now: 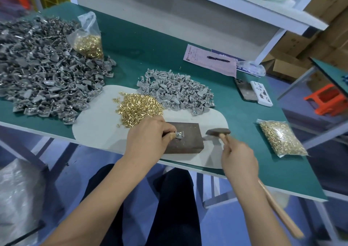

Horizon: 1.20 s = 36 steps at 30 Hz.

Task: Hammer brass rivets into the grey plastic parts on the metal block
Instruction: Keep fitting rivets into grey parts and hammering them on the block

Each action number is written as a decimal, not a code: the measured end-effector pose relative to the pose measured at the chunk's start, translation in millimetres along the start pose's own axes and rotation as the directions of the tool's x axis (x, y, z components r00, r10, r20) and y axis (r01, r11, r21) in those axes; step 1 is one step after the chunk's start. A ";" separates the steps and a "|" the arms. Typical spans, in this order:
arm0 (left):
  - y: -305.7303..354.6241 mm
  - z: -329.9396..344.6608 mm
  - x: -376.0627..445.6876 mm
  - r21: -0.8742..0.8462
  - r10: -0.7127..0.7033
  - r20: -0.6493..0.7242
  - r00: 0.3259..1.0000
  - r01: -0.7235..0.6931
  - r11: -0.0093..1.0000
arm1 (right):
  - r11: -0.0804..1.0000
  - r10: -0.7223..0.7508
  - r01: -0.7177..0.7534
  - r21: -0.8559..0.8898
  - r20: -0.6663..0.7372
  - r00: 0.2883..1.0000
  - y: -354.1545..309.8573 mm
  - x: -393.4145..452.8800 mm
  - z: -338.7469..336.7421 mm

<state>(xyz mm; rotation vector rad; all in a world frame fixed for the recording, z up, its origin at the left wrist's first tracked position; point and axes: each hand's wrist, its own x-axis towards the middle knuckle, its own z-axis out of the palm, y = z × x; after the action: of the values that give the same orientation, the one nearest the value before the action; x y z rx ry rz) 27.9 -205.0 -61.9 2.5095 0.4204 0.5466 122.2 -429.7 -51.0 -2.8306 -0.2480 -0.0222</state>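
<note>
Left hand [148, 136] pinching grey plastic part [179, 134] on rusty metal block [185, 139] near bench [263, 170] front edge; right hand [238, 159] gripping wooden-handled hammer [218, 132] just beside.

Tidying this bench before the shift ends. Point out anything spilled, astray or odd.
Little stands out. A few loose brass rivets lie scattered off the edge of the brass rivet pile on the pale oval mat, and brass specks dot the green tabletop near the pink paper form. The black pen rests on it.
</note>
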 end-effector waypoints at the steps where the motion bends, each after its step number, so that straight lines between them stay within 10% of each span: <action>1: -0.4 0.6 -0.6 -0.006 -0.002 -0.004 1.000 0.002 1.000 | 1.000 0.009 -0.009 -0.013 0.016 1.000 0.1 -1.4 3.2; 8: -3.4 3.6 -7.7 -0.057 0.030 -0.020 0.999 -0.031 0.998 | 0.844 -0.346 0.411 0.344 -0.237 0.908 -36.7 -7.2 3.5; 12: -17.2 -0.5 -27.2 -0.084 -0.003 -0.123 0.992 -0.008 0.996 | 0.727 -0.616 0.630 0.272 -0.147 0.774 -79.8 -10.3 10.7; 26: -131.3 -66.0 -80.2 -0.003 -0.254 -0.275 0.927 0.263 0.965 | 0.515 -0.854 0.810 0.281 0.092 0.512 -228.4 -38.3 83.3; 36: -176.5 -94.2 -61.3 0.102 -0.411 -0.312 0.857 0.460 0.882 | 0.627 -0.778 0.733 0.264 0.159 0.608 -297.4 -38.8 123.7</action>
<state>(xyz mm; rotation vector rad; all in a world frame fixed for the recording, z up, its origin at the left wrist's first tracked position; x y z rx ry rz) -100.7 -45.7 -105.3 2.3804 1.1630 0.7058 31.4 -120.0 -83.6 -2.3168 -1.4334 0.1824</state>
